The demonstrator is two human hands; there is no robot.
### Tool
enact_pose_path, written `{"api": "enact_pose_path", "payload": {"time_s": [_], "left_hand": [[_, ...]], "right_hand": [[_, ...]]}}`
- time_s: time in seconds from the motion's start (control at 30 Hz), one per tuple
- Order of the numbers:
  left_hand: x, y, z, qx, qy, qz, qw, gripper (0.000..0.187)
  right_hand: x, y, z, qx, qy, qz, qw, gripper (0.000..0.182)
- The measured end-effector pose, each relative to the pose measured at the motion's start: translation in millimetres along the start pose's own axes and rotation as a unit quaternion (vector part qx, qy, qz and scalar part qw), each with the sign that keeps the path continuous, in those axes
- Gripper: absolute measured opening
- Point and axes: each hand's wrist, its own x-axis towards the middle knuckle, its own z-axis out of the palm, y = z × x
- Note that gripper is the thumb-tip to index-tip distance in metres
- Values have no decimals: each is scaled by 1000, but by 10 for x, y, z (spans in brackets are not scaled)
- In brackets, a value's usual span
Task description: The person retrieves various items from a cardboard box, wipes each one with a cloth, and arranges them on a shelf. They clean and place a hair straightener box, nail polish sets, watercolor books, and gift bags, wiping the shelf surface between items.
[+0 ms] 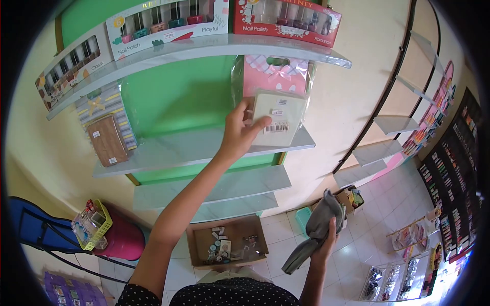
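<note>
My left hand [240, 130] reaches up to the middle shelf and is closed on a pale flat box [277, 109] with a barcode and price stickers. The box stands in front of a pink gift bag [255, 74] with a bow, in clear wrap. Low on the right, my right hand [325, 247] grips a bunched grey cloth [324, 217]. A brown flat pack [108, 140] leans on a striped gift bag [97, 102] at the left end of the same shelf [204, 148].
Nail polish boxes [168, 25] line the shelf above. On the floor stand an open cardboard box [224, 224] with small items, a teal basket [302, 220], and a magenta bin [122, 237] bearing a yellow basket [104, 224]. Display racks [398, 280] stand at the right.
</note>
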Motion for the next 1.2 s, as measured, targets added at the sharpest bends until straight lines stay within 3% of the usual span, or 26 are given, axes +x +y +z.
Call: {"api": "enact_pose_path", "payload": {"time_s": [0.13,0.17,0.37,0.43,0.63,0.9,0.97,1.2], "left_hand": [[86,-397,131,31,32,49,998,31],[83,-466,139,31,30,50,998,31],[54,-458,129,62,45,-23,997,36],[24,-422,119,168,62,-3,984,35],[-49,-326,107,306,77,-39,948,38],[30,-386,-17,227,23,-81,970,29],[31,-354,-18,227,23,-88,970,29],[-5,-271,-34,338,21,-147,929,34]], "right_hand": [[-81,26,-65,-7,3,19,1000,37],[-77,33,-136,-26,-26,35,999,45],[-96,48,-195,-27,-4,37,999,43],[-88,44,-194,-27,-2,42,999,43],[-88,78,-95,-7,35,35,999,37],[-87,120,-118,-32,-17,75,997,46],[-117,119,-46,-11,30,47,998,37],[-147,122,-46,-14,20,48,999,37]]}}
